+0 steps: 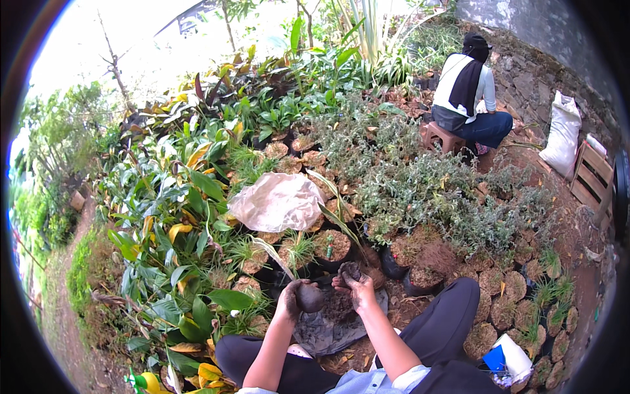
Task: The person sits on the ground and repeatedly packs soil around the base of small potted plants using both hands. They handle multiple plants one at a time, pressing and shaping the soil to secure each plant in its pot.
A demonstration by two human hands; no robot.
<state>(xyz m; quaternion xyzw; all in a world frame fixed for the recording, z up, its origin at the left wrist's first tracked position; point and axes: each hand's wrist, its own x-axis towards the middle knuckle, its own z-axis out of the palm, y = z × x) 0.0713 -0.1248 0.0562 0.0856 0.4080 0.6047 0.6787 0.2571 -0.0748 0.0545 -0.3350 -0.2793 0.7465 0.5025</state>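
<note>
My left hand (290, 301) is closed around a dark, smooth, rounded object (310, 299), ball-like in outline; whether it is hollow does not show. To its right, my right hand (359, 289) has its fingers curled at a dark clump of soil (350, 270). Dirt coats the fingers of both hands. Between and below them, a heap of loose dark soil (337, 306) lies on a black plastic sheet (331, 335) spread on the ground between my bent legs.
Potted plants in black bags (331, 246) crowd the ground ahead. A whitish plastic sheet (277, 202) lies over some. Broad-leaved plants (184, 289) stand left. At the far right, a person (469, 98) sits on a stool (441, 138) near a white sack (562, 134) and wooden crate (592, 176).
</note>
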